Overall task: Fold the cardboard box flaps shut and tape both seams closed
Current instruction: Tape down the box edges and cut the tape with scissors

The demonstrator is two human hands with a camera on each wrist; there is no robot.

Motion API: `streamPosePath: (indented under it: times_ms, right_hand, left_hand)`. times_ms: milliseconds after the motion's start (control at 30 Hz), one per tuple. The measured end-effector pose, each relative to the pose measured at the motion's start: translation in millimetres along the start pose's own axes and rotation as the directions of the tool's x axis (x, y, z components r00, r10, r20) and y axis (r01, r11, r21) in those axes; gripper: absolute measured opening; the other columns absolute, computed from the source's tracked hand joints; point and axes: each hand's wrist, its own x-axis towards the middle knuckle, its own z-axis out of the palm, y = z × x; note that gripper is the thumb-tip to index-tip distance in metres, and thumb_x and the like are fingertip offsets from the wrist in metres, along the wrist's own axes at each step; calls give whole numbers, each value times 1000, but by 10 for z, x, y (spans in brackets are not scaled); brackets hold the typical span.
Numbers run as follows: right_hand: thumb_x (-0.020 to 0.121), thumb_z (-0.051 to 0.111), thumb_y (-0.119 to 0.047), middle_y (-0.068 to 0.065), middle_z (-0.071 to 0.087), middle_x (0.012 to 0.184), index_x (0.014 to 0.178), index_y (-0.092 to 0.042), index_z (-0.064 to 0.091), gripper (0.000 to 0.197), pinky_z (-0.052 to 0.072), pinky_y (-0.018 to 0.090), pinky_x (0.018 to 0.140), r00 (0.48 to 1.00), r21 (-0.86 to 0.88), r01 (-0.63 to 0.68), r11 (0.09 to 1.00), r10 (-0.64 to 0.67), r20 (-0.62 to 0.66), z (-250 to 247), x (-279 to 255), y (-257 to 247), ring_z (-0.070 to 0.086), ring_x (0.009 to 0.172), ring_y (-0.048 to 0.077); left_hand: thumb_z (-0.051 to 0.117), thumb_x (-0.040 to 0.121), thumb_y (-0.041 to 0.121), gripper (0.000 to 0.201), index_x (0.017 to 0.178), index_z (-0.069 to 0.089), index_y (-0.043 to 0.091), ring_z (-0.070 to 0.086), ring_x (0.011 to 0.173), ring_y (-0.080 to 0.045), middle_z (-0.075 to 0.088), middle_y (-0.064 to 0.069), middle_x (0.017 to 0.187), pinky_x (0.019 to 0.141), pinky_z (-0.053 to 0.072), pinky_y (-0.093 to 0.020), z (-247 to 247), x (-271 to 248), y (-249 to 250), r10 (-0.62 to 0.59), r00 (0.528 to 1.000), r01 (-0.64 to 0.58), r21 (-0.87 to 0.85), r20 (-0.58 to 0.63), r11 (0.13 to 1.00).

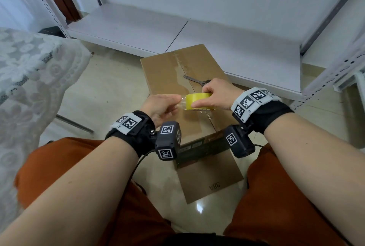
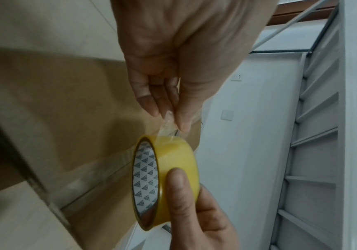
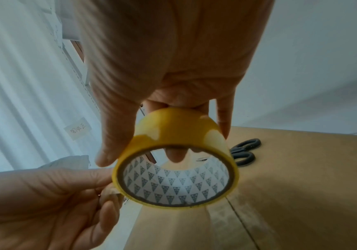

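floor box, hands gripping tape roll

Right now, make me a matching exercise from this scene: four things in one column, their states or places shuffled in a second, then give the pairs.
1. tape roll
2. scissors
3. left hand
4. cardboard box

A. lying on the box top
B. pinching the clear free tape end
C. gripped in the right hand
D. on the floor, top flaps folded shut

Pairs: 1-C, 2-A, 3-B, 4-D
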Motion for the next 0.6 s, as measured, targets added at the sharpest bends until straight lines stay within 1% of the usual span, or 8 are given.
streamPosePath:
  times_ms: [100, 200, 300, 400, 500, 600]
  right_hand:
    - [71, 74, -52, 0, 44, 58, 60, -13, 49, 48, 32, 26, 53, 1000, -24, -1, 1000, 1, 10, 2, -53, 22, 42, 54, 14]
    - [70, 73, -54, 5, 47, 64, 67, -11, 52, 48, 35, 28, 58, 1000, -27, -2, 1000, 3, 27, 11, -94, 30, 45, 59, 17]
    - [71, 71, -56, 4, 44, 63, 62, -13, 47, 50, 34, 28, 58, 999, -60, -10, 998, 12, 34, 34, -115, 7, 44, 59, 17]
    - [72, 70, -56, 4, 46, 64, 64, -12, 49, 49, 35, 28, 58, 999, -103, -9, 995, 14, 50, 63, -117, -35, 46, 60, 18]
    - [73, 70, -56, 5, 48, 67, 69, -10, 54, 49, 34, 27, 58, 998, -119, -2, 993, 11, 68, 93, -122, -77, 47, 62, 18]
    - [72, 69, -58, 5, 54, 69, 76, -4, 64, 54, 36, 28, 58, 998, -164, 2, 986, 8, 56, 163, -115, -116, 51, 64, 19]
  left_hand:
    - [65, 87, 5, 3, 90, 66, 5, 54, 58, -7, 63, 1, 55, 53, 54, -15, 69, -46, -107, -20, 1000, 19, -49, -8, 999]
    - [65, 87, 5, 1, 87, 65, 6, 54, 57, -6, 61, 1, 56, 53, 54, -16, 110, -80, -189, -39, 999, 37, -87, -31, 996]
    - [65, 88, 6, 4, 84, 64, 6, 55, 57, -7, 61, -1, 61, 51, 53, -17, 126, -116, -284, -58, 997, 51, -124, -54, 991]
    - [65, 88, 5, 3, 85, 64, 4, 54, 60, -9, 60, -5, 70, 49, 52, -17, 125, -144, -369, -81, 993, 65, -180, -84, 981]
    - [63, 89, 4, 5, 84, 62, 5, 53, 59, -9, 59, -5, 70, 48, 52, -16, 128, -171, -414, -92, 990, 69, -210, -104, 975]
    - [65, 87, 5, 4, 83, 65, 6, 56, 61, -10, 62, -6, 72, 54, 54, -18, 143, -183, -506, -80, 978, 40, -206, -190, 978]
